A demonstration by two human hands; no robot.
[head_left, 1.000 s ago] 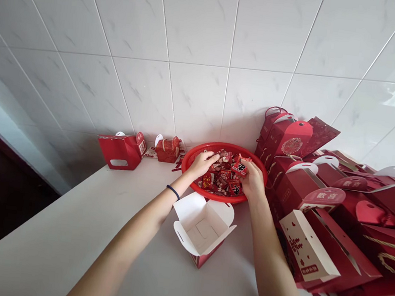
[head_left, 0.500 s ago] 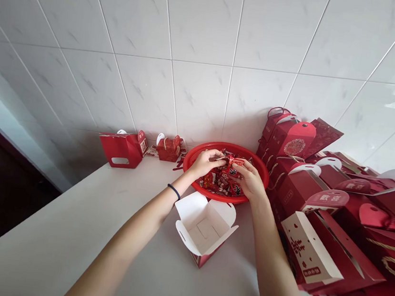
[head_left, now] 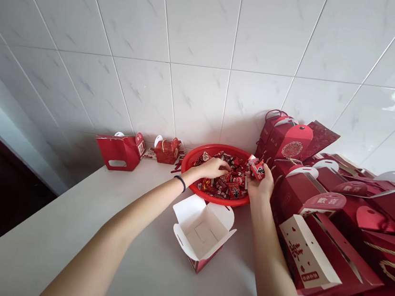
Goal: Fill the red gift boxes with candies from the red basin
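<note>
Right hand (head_left: 262, 185): grip closed around red-wrapped sweets (head_left: 258, 169), which sit between thumb and fingers on the hand's inner side, at the right rim of the red basket (head_left: 227, 201). Left hand (head_left: 213, 168): over the basket, fingers bent down to the loose sweets (head_left: 234, 190); cannot tell whether its grip has closed on any. Open box (head_left: 203, 233): upright on tabletop (head_left: 65, 228), just before the basket, between the forearms.
</note>
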